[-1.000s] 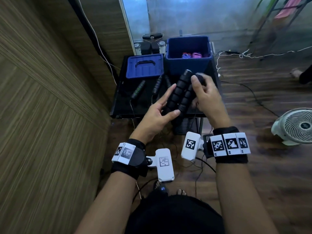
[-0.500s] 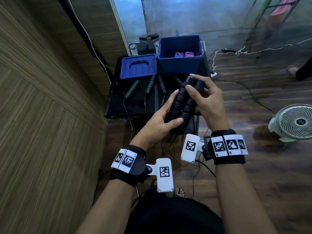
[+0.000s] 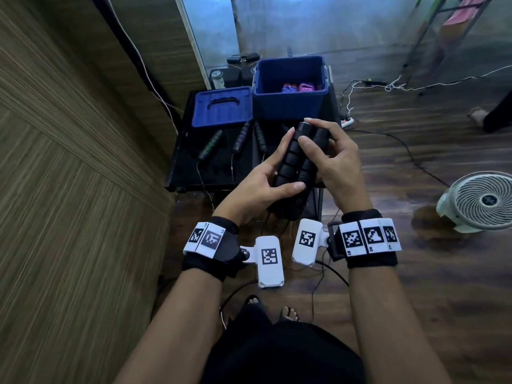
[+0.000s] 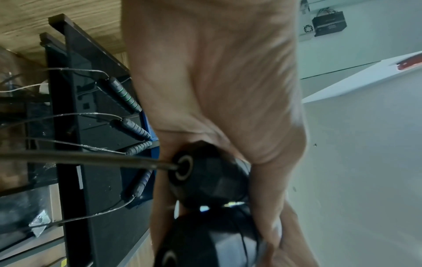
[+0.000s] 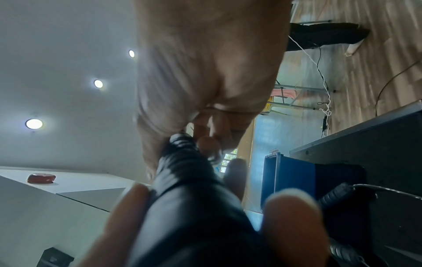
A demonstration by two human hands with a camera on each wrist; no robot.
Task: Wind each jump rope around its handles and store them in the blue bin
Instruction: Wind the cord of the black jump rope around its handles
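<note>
I have both black handles (image 3: 297, 162) side by side, ribbed foam, cylindrical, probably paired so the cord can wrap around them. Left hand (image 3: 259, 184) curls round their lower end, thumb across; right hand (image 3: 329, 159) pinches the tops. Cord (image 4: 86, 159) trails loose, thin and glossy. Bin (image 3: 289, 105) just beyond my fingertips, lidless, two wound ropes inside.
</note>
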